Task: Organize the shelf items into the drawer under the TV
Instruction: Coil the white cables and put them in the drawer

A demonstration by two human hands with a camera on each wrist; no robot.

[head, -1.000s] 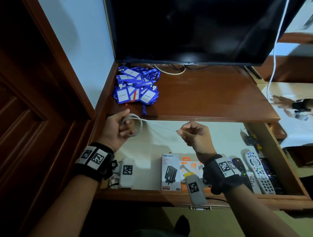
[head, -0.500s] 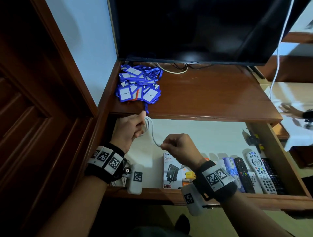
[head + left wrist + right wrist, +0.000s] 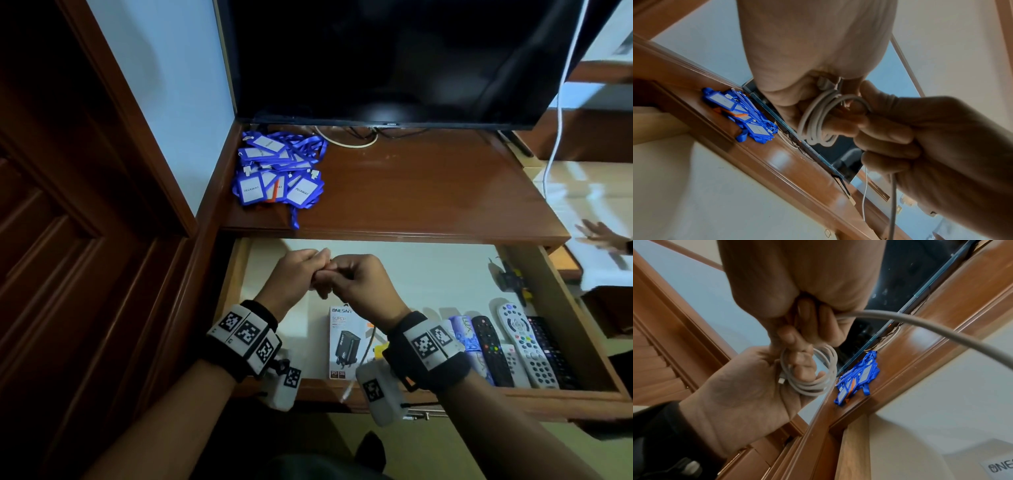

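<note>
Holding a coiled white cable (image 3: 809, 371) between them, the two hands met above the open drawer (image 3: 579, 329). The left hand (image 3: 291, 274) kept the coil wrapped around its curled fingers, and the right hand (image 3: 356, 277) gripped the loose end of the same cable, touching the left one. Inside the drawer, near its front edge, lay a charger box (image 3: 344, 342), a blue patterned box (image 3: 462, 329) and several remotes (image 3: 520, 342) side by side. Farther back, on the shelf (image 3: 428, 185) under the TV (image 3: 394, 58), a pile of blue lanyard badges (image 3: 277, 171) rested in the left corner.
</note>
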